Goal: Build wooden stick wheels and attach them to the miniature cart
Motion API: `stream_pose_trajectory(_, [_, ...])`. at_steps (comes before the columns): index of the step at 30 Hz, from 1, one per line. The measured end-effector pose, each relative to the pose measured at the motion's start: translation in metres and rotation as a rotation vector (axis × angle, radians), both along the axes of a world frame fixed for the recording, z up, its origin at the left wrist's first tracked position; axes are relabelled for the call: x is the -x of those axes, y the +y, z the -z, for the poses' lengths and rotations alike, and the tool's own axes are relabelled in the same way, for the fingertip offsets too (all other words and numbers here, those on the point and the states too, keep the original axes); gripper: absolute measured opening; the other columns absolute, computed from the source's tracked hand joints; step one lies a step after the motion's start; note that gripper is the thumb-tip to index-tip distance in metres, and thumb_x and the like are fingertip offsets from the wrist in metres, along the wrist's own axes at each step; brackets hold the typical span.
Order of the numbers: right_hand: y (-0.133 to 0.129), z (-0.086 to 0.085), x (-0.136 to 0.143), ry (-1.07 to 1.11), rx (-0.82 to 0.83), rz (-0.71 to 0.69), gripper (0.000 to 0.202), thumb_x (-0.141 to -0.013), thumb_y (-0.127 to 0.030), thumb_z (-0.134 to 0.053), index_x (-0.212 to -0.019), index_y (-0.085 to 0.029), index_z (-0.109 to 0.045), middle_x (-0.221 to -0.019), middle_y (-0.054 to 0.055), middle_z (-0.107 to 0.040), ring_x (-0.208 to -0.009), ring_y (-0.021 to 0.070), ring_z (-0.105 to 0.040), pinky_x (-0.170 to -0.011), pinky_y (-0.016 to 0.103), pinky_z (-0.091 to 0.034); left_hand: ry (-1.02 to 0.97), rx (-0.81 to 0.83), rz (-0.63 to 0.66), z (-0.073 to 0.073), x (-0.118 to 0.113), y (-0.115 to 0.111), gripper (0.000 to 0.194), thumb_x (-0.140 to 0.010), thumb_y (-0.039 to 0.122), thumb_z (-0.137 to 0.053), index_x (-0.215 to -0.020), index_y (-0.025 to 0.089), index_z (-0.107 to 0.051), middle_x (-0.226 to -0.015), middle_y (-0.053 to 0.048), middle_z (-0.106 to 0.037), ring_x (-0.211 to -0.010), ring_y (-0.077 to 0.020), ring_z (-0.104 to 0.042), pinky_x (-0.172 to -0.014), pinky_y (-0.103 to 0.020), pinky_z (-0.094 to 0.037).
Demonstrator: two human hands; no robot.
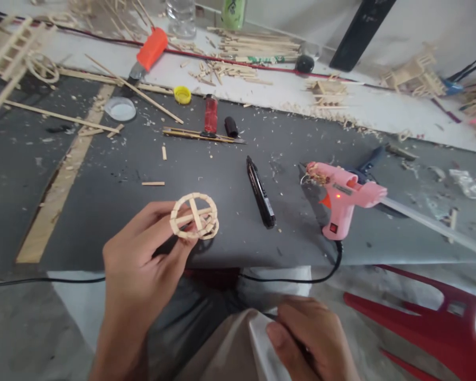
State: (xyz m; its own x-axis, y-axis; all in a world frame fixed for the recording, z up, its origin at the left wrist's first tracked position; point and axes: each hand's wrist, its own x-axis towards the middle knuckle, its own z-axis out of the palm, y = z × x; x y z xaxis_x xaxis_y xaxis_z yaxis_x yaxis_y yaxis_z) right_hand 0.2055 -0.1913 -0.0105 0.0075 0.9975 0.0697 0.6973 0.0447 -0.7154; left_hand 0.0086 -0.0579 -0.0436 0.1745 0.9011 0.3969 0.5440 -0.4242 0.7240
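My left hand (145,248) pinches a small wooden wheel (194,214), built from short stick pieces with crossed spokes, just above the table's front edge. A second ring shows partly behind its lower right side. Low over my lap, my right hand (313,338) is curled closed beside the light shirt (238,344); whatever lies inside its fingers is hidden. A black marker (261,193) lies on the grey tabletop to the right of the wheel. Farther right lies a pink glue gun (341,193), its orange light lit and a glue stick in its back.
Behind are a craft knife (202,135), a red lighter (211,114), a yellow cap (182,94) and an orange-handled tool (151,50). Thin sticks (257,45) and wooden models (327,92) line the back. A black cable (289,279) runs below the front edge, near a red chair (428,312).
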Motion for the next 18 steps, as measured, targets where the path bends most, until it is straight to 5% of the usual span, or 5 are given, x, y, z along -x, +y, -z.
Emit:
stream_pose_trajectory(3, [0.005, 0.002, -0.011, 0.007, -0.035, -0.043, 0.02, -0.1, -0.016, -0.05, -0.083, -0.025, -0.054, -0.068, -0.002, -0.062, -0.056, 0.0128, -0.06, -0.048, 0.025, -0.047, -0.025, 0.004, -0.007, 0.001, -0.001, -0.001, 0.012, -0.096, 0.022, -0.072, -0.1, 0.031, -0.078, -0.103, 0.005, -0.076, -0.091, -0.0131, -0.072, -0.079, -0.023, -0.055])
stream_pose_trajectory(7, [0.004, 0.003, -0.021, 0.174, -0.094, -0.128, 0.023, -0.095, -0.012, -0.049, -0.078, -0.027, -0.053, -0.06, -0.001, -0.057, -0.053, 0.0184, -0.057, -0.046, 0.033, -0.044, -0.053, -0.004, 0.033, 0.003, 0.0, -0.001, 0.017, -0.094, 0.018, -0.073, -0.1, 0.033, -0.079, -0.102, 0.005, -0.075, -0.089, -0.013, -0.071, -0.08, -0.025, -0.055])
stream_pose_trajectory(10, [0.017, -0.001, -0.017, 0.226, 0.03, -0.107, 0.024, -0.093, -0.017, -0.054, -0.102, -0.035, -0.067, -0.081, 0.002, -0.073, -0.063, 0.0246, -0.07, -0.05, 0.037, -0.053, -0.023, 0.0, 0.039, 0.002, 0.0, 0.0, 0.016, -0.095, 0.021, -0.072, -0.1, 0.034, -0.08, -0.103, 0.005, -0.076, -0.09, -0.0136, -0.072, -0.08, -0.025, -0.056])
stream_pose_trajectory(12, [0.036, -0.003, -0.009, 0.22, 0.031, -0.093, 0.024, -0.093, -0.019, -0.059, -0.111, -0.031, -0.068, -0.086, 0.002, -0.074, -0.067, 0.021, -0.071, -0.055, 0.033, -0.056, -0.013, 0.011, 0.037, 0.001, 0.001, 0.0, 0.014, -0.096, 0.023, -0.072, -0.099, 0.034, -0.08, -0.102, 0.005, -0.076, -0.089, -0.0131, -0.071, -0.079, -0.024, -0.056])
stream_pose_trajectory(18, [0.094, 0.007, 0.018, 0.21, -0.044, -0.078, 0.021, -0.099, -0.014, -0.056, -0.094, -0.019, -0.075, -0.078, 0.0, -0.067, -0.067, 0.0115, -0.06, -0.064, 0.024, -0.048, -0.003, 0.024, 0.022, 0.0, 0.002, -0.001, 0.019, -0.095, 0.021, -0.074, -0.103, 0.037, -0.079, -0.104, 0.007, -0.074, -0.092, -0.0118, -0.07, -0.081, -0.024, -0.054])
